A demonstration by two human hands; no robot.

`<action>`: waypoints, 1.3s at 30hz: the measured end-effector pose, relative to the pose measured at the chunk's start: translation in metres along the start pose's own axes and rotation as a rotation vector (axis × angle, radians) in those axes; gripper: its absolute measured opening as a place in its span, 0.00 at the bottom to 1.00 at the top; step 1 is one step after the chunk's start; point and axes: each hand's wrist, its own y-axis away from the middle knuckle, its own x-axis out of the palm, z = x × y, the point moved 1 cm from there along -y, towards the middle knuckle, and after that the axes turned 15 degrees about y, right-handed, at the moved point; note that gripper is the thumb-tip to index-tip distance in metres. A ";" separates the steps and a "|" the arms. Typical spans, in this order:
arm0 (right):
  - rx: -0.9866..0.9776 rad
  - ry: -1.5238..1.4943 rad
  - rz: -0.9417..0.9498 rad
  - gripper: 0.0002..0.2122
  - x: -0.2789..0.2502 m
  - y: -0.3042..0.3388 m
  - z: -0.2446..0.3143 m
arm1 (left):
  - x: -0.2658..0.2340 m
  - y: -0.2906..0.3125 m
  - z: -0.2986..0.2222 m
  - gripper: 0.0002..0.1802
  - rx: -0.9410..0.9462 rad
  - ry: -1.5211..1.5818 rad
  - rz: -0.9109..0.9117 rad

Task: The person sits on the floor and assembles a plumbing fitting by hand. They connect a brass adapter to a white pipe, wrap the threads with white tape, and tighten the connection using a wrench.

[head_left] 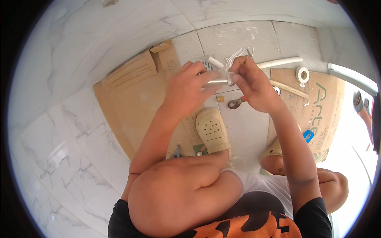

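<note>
My left hand [186, 85] grips a short metal fitting [217, 81], its fingers curled around it. My right hand [250, 81] pinches the fitting's end and holds a strand of thin white tape [235, 55] that loops upward from the fingers. Both hands meet above a floor drain grate [207, 64]. A small white pipe piece [216, 62] lies just behind the hands on the grey tile.
Flattened cardboard [135, 99] covers the floor left and right. A white pipe [281, 62], a roll of white tape [303, 74], a wooden stick [289, 89] and red-handled pliers [237, 102] lie nearby. My cream clogs [212, 131] rest below. Another person's sandalled feet [360, 102] stand at the right.
</note>
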 end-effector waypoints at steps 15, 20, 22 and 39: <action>0.067 -0.123 -0.127 0.10 -0.005 -0.004 -0.014 | -0.010 -0.004 0.005 0.22 0.207 -0.059 -0.035; 0.037 -0.281 -0.115 0.14 -0.009 -0.005 -0.014 | -0.009 -0.003 0.006 0.24 0.207 0.085 -0.058; 0.117 -0.281 -0.108 0.15 -0.012 -0.006 -0.015 | -0.010 -0.004 0.005 0.23 0.199 0.199 -0.084; 0.187 -0.395 -0.272 0.23 0.024 -0.014 0.005 | 0.009 0.001 0.014 0.13 -0.324 0.605 -0.091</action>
